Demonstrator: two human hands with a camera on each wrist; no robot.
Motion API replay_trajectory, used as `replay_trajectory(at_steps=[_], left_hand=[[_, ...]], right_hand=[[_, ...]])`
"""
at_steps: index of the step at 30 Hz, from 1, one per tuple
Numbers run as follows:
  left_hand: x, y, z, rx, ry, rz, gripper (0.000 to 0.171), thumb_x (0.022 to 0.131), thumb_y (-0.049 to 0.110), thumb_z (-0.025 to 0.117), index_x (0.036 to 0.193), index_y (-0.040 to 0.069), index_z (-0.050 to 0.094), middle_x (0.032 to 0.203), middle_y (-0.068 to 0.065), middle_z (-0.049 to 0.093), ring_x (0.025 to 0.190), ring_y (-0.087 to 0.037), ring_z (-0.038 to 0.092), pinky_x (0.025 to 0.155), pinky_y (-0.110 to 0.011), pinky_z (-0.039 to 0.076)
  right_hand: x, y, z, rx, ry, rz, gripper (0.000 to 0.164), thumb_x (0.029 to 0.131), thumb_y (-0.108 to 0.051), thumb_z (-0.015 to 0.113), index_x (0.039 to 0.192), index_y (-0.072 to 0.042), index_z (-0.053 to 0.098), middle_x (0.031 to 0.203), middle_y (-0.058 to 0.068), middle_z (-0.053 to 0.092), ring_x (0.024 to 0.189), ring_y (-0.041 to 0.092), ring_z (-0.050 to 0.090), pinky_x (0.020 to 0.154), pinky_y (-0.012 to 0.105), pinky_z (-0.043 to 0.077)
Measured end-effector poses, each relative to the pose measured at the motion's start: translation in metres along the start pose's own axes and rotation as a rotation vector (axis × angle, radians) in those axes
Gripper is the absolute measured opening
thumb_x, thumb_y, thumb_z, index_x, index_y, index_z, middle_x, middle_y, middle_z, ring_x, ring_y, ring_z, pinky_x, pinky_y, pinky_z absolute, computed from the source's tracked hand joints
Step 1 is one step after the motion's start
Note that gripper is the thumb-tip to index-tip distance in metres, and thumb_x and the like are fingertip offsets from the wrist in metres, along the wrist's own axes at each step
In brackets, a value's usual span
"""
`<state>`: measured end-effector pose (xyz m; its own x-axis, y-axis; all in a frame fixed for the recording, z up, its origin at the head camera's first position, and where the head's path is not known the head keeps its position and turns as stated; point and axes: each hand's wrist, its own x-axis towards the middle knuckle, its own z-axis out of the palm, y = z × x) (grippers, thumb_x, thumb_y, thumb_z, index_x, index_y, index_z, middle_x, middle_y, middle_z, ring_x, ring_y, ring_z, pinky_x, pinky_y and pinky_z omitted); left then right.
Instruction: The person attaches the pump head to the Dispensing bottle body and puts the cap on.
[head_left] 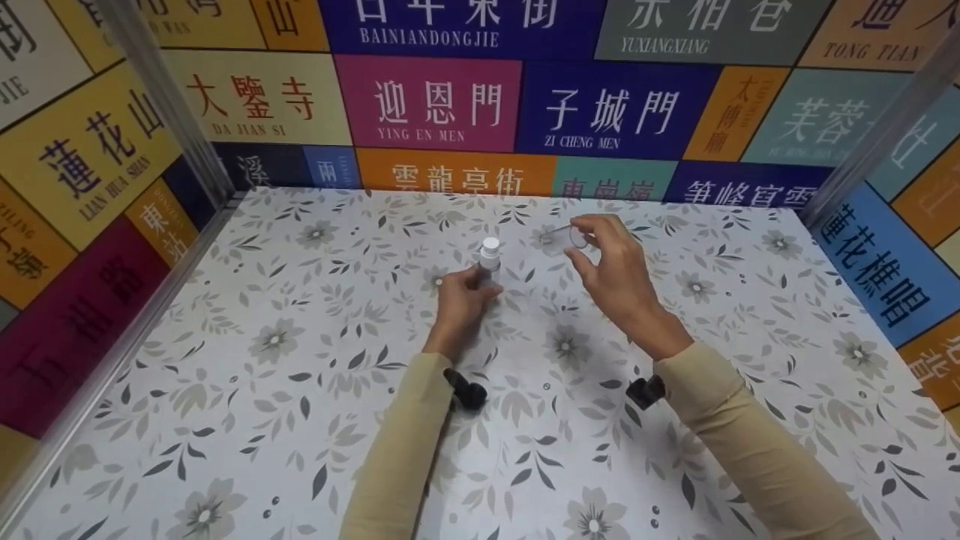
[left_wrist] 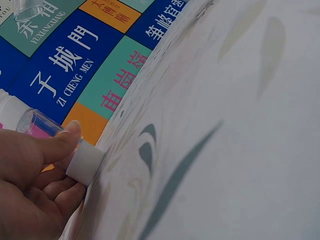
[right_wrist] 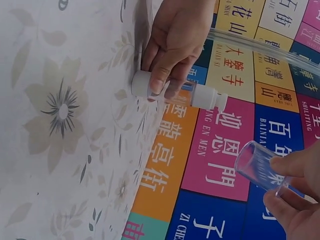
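A small clear bottle (right_wrist: 188,92) with a white base (left_wrist: 85,164) and a white stepped top (head_left: 490,246) stands upright on the table. My left hand (head_left: 459,306) grips it low around the body, fingers behind and thumb across the front. Up and to the right of it, my right hand (head_left: 619,274) pinches a clear see-through cap (right_wrist: 256,162) between thumb and fingers. The cap is held in the air, tilted, with its open rim toward the bottle and apart from it. In the left wrist view, part of the clear cap (left_wrist: 29,11) shows at the upper left corner.
A white floral cloth (head_left: 300,435) covers the tabletop. Colourful panels with Chinese lettering (head_left: 427,105) rise behind and along both sides. Clear corner posts (head_left: 169,97) stand at the back left and back right. Black wrist cameras (head_left: 466,391) sit at both cuffs.
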<state>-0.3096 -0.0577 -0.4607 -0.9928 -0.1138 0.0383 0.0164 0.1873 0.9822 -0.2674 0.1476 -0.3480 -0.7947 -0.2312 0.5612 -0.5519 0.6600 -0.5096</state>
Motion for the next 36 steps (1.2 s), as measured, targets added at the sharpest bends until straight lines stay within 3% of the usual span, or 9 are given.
replay_trajectory(at_steps=[6, 17, 24, 29, 36], left_hand=[[0.001, 0.001, 0.0, -0.008, -0.007, -0.006, 0.042, 0.085, 0.001, 0.074, 0.126, -0.003, 0.065, 0.133, -0.018, 0.065, 0.125, -0.026, 0.062, 0.105, -0.035, 0.05], [-0.001, 0.001, 0.001, 0.035, -0.012, 0.014, 0.049, 0.086, 0.001, 0.073, 0.132, -0.004, 0.059, 0.136, -0.02, 0.062, 0.13, -0.027, 0.058, 0.109, -0.036, 0.047], [0.0, 0.0, 0.0, 0.022, -0.015, 0.005, 0.05, 0.086, 0.001, 0.074, 0.133, -0.003, 0.059, 0.139, -0.019, 0.059, 0.134, -0.026, 0.055, 0.111, -0.035, 0.045], [0.0, -0.001, 0.0, 0.016, -0.01, 0.01, 0.045, 0.085, 0.001, 0.074, 0.129, -0.003, 0.062, 0.136, -0.018, 0.062, 0.129, -0.026, 0.059, 0.107, -0.036, 0.048], [-0.001, 0.0, 0.0, -0.032, -0.004, 0.019, 0.044, 0.085, -0.001, 0.073, 0.127, -0.005, 0.063, 0.132, -0.02, 0.064, 0.124, -0.026, 0.062, 0.104, -0.036, 0.05]], right_hand=[[0.01, -0.005, 0.005, 0.012, -0.052, -0.015, 0.036, 0.092, -0.001, 0.068, 0.126, 0.003, 0.059, 0.124, 0.019, 0.06, 0.12, 0.031, 0.06, 0.103, 0.037, 0.052], [0.022, -0.013, 0.009, -0.012, -0.148, -0.015, 0.037, 0.095, -0.005, 0.065, 0.131, 0.002, 0.057, 0.129, 0.02, 0.059, 0.121, 0.034, 0.06, 0.103, 0.042, 0.052], [0.03, -0.017, 0.013, -0.038, -0.156, -0.077, 0.035, 0.094, -0.003, 0.066, 0.128, 0.002, 0.059, 0.125, 0.02, 0.062, 0.113, 0.036, 0.063, 0.098, 0.043, 0.054], [0.034, -0.021, 0.017, -0.043, -0.177, -0.071, 0.034, 0.095, -0.004, 0.065, 0.128, 0.001, 0.059, 0.124, 0.02, 0.063, 0.112, 0.035, 0.063, 0.097, 0.043, 0.054], [0.038, -0.025, 0.028, -0.026, -0.143, -0.086, 0.032, 0.093, -0.005, 0.068, 0.124, 0.002, 0.063, 0.121, 0.021, 0.067, 0.108, 0.036, 0.066, 0.095, 0.043, 0.055]])
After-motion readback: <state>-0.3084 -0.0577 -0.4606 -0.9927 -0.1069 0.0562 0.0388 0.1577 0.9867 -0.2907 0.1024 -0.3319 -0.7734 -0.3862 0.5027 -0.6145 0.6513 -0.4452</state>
